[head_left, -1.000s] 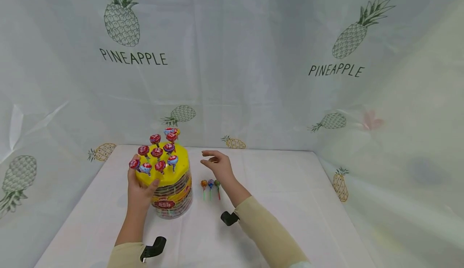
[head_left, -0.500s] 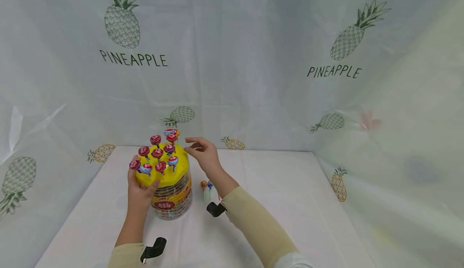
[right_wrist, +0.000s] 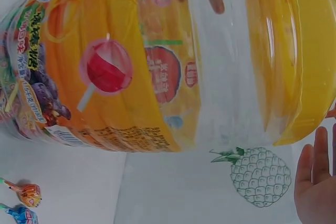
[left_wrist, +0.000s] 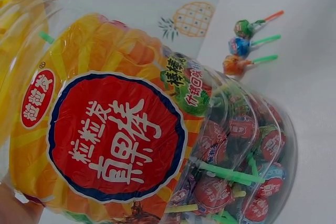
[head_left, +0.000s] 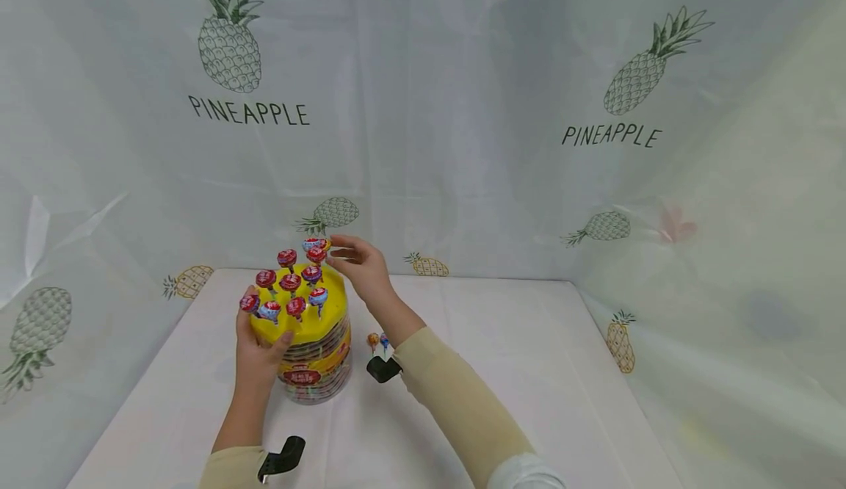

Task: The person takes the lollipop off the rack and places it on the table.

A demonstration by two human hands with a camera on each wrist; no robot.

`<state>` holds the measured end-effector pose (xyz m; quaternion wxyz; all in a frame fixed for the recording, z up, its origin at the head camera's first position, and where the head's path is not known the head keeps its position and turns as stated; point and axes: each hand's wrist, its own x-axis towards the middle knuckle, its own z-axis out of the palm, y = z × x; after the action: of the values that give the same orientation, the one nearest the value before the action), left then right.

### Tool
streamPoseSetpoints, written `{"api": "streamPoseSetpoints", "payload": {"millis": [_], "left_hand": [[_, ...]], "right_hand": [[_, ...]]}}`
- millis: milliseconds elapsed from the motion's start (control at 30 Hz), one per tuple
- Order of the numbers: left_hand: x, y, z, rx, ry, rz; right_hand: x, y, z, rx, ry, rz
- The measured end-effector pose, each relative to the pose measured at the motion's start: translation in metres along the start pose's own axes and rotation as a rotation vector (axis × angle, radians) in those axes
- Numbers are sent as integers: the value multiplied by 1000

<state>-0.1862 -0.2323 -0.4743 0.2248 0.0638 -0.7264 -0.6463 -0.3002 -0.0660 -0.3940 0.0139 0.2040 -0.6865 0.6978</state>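
Head view: the left hand (head_left: 258,357) grips a clear plastic jar (head_left: 316,388) by its round yellow plastic lid (head_left: 334,302), thumb at the front, fingers wrapped round the left side. The jar stands on the white-covered bench (head_left: 529,371). Lollipops in red, blue and purple wrappers (head_left: 290,282) stand on the lid, heads up. The right hand (head_left: 366,269) is at the lid's far-right edge, thumb and forefinger parted beside the lollipops; whether these fingers have hold of one, I cannot tell.

Left wrist view: three loose lollipops, green (left_wrist: 243,28), blue (left_wrist: 239,46) and orange (left_wrist: 234,65), lie in a row beside the jar. Its orange label (left_wrist: 34,158) carries a red round panel; wrapped lollipops (left_wrist: 213,192) show inside.

Right wrist view: extended right-hand fingers show just beside the lid.
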Motion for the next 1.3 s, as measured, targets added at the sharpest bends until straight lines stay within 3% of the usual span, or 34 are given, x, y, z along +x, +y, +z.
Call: {"api": "streamPoseSetpoints", "payload": {"millis": [267, 600, 900, 1300], "left_hand": [[0, 1, 1, 0, 1, -16], [-1, 0, 2, 15, 8, -25], [-1, 2, 2, 15, 8, -28], [0, 1, 0, 28, 4, -31]], "right_hand": [[11, 3, 5, 15, -13, -4], [11, -3, 3, 41, 45, 2], [6, -6, -11, 109, 57, -15], [-7, 15, -42, 192, 46, -34]]}}
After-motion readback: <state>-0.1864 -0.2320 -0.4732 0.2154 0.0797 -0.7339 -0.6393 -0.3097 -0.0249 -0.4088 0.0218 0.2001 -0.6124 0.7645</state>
